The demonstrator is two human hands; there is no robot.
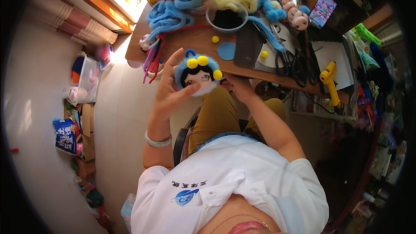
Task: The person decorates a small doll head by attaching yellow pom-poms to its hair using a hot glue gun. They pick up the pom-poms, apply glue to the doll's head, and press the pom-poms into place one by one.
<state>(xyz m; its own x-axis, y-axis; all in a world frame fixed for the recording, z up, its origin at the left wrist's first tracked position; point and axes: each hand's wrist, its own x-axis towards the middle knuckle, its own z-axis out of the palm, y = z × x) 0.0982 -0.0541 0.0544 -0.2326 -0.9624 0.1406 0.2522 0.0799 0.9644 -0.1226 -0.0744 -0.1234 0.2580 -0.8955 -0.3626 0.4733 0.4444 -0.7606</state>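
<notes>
My left hand (172, 87) grips a doll head (203, 86) above my lap, its thumb lying across the front of the face. Fluffy blue trim frames the head, with black hair, yellow pompoms and a blue loop on top. My right hand (240, 88) is close to the head's right side, by the table edge. Its fingertips are partly hidden, so whether they hold something is unclear. On the table, beyond the head, lie a light blue disc (226, 51) and a loose yellow pompom (215, 39).
The wooden table (195, 44) bears blue fluffy strips (169, 16), a clear bowl (227, 16) with black material, scissors (284, 61), purple and red fuzzy stems (152, 60) and a propped phone (322, 9). A yellow glue gun (330, 81) is at the right. Boxes (87, 120) stand on the floor leftward.
</notes>
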